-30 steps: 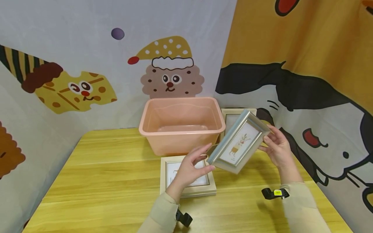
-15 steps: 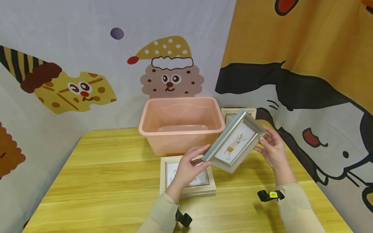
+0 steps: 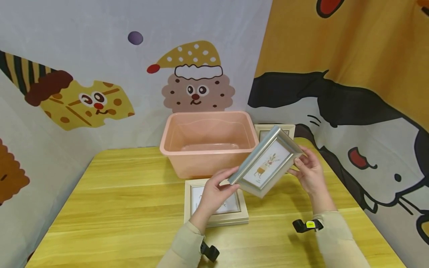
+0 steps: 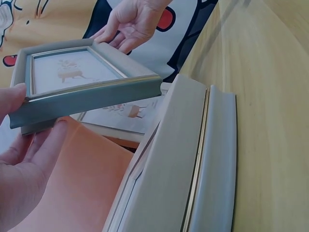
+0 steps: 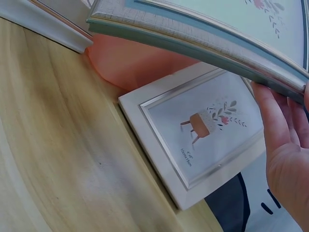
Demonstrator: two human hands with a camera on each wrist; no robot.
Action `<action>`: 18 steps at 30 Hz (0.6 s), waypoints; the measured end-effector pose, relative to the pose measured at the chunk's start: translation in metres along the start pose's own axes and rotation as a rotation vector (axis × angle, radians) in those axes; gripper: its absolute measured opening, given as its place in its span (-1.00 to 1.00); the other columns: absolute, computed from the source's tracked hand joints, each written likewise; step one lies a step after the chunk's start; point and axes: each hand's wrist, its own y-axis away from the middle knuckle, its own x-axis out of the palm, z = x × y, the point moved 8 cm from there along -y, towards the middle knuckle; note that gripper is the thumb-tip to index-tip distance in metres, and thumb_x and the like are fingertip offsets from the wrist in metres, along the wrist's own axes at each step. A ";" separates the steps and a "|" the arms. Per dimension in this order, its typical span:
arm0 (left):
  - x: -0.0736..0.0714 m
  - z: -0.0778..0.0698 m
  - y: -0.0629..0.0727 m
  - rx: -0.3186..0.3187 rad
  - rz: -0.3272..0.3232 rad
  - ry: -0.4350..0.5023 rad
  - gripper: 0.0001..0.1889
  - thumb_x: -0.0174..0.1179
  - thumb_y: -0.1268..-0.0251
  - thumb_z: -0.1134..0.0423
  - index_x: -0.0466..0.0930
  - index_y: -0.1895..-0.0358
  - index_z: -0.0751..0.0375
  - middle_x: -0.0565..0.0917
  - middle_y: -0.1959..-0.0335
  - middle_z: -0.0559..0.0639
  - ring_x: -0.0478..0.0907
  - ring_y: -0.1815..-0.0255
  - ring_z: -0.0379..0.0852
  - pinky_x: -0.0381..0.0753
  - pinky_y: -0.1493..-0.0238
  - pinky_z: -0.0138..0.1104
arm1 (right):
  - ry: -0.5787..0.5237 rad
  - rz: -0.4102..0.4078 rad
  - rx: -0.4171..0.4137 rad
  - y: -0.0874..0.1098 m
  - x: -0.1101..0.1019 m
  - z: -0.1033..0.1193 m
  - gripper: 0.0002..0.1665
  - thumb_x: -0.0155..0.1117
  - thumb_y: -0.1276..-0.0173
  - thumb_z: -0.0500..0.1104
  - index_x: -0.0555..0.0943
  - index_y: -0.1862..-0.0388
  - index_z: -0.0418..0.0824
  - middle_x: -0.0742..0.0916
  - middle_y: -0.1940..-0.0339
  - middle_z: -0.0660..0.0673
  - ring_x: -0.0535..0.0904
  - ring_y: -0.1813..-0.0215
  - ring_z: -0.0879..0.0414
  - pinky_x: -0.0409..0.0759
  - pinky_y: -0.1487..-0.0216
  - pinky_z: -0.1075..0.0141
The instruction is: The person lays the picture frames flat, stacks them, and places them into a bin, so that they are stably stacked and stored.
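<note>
Both hands hold up a silver-blue picture frame (image 3: 264, 163), tilted, with a plant-pot print facing up. My left hand (image 3: 214, 195) pinches its lower left corner, the thumb on the front and fingers beneath, as the left wrist view shows. At the opposite corner my right hand (image 3: 310, 173) grips the edge. Under the left hand, cream picture frames (image 3: 231, 219) lie stacked on the table, partly covered by that hand. Another cream frame (image 5: 203, 125) is beside the bin, mostly hidden in the head view behind the held one.
A pink plastic bin (image 3: 207, 163) stands at the back of the wooden table (image 3: 117, 208), with no contents showing. Cartoon-printed cloth (image 3: 201, 22) hangs behind and on both sides of the table.
The held silver-blue picture frame has shifted a little to the left, with the right hand moving left along with it. The left hand keeps its grip nearly in place.
</note>
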 end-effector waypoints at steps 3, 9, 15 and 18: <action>-0.002 0.001 0.000 -0.007 -0.018 -0.016 -0.51 0.36 -0.17 0.52 0.59 -0.22 0.32 0.59 -0.15 0.17 0.53 -0.10 -0.03 0.68 0.00 -0.19 | -0.003 -0.011 0.010 0.002 0.000 -0.002 -0.42 -0.15 -0.46 -0.61 0.48 -0.32 -0.26 0.69 -0.03 -0.13 0.67 0.05 0.07 0.73 0.21 0.15; -0.006 -0.001 0.001 -0.016 -0.038 -0.046 -0.52 0.37 -0.16 0.50 0.61 -0.20 0.30 0.61 -0.14 0.14 0.54 -0.09 -0.02 0.69 0.02 -0.20 | -0.004 -0.022 0.016 0.004 0.000 -0.006 -0.42 -0.14 -0.46 -0.61 0.47 -0.34 -0.25 0.69 -0.06 -0.13 0.67 0.02 0.06 0.73 0.19 0.13; -0.010 -0.001 0.001 -0.025 -0.068 -0.051 -0.53 0.38 -0.15 0.52 0.62 -0.18 0.31 0.63 -0.12 0.16 0.56 -0.07 -0.05 0.69 0.03 -0.21 | 0.005 -0.026 0.021 0.005 0.001 -0.008 -0.41 -0.14 -0.46 -0.61 0.49 -0.33 -0.22 0.69 -0.05 -0.12 0.68 0.03 0.06 0.73 0.20 0.14; -0.011 0.000 0.002 -0.025 -0.080 -0.054 -0.53 0.38 -0.13 0.53 0.63 -0.17 0.32 0.64 -0.10 0.16 0.56 -0.06 -0.06 0.69 0.04 -0.22 | -0.002 -0.008 0.032 0.005 0.002 -0.009 -0.40 -0.15 -0.47 -0.61 0.49 -0.33 -0.20 0.69 -0.07 -0.11 0.68 0.01 0.06 0.73 0.17 0.14</action>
